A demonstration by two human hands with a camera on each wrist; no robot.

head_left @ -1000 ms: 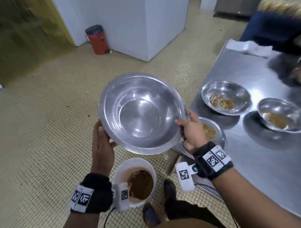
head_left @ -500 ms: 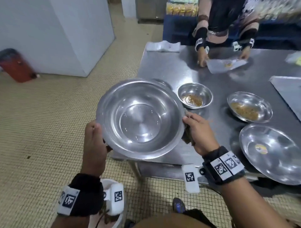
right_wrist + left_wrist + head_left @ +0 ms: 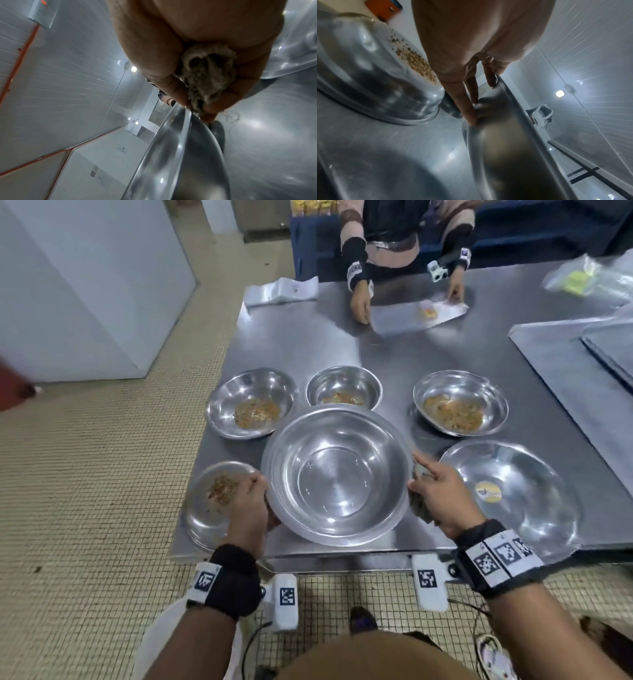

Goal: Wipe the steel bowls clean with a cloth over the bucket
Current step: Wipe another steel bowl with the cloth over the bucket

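Your left hand point(image 3: 248, 510) grips the left rim of the large steel bowl point(image 3: 337, 474), thumb over the edge, fingers point(image 3: 469, 108) under its wall. Your right hand point(image 3: 442, 496) grips the opposite rim with the grey cloth point(image 3: 204, 82) bunched in its palm. The bowl looks shiny and clean, over the near edge of the steel table point(image 3: 428, 361), among bowls with food residue.

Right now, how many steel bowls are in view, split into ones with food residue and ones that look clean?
Bowls with residue: 4 (far left, far middle, far right, near left)
Clean bowls: 2 (big bowl between the hands; stickered bowl)
Total: 6
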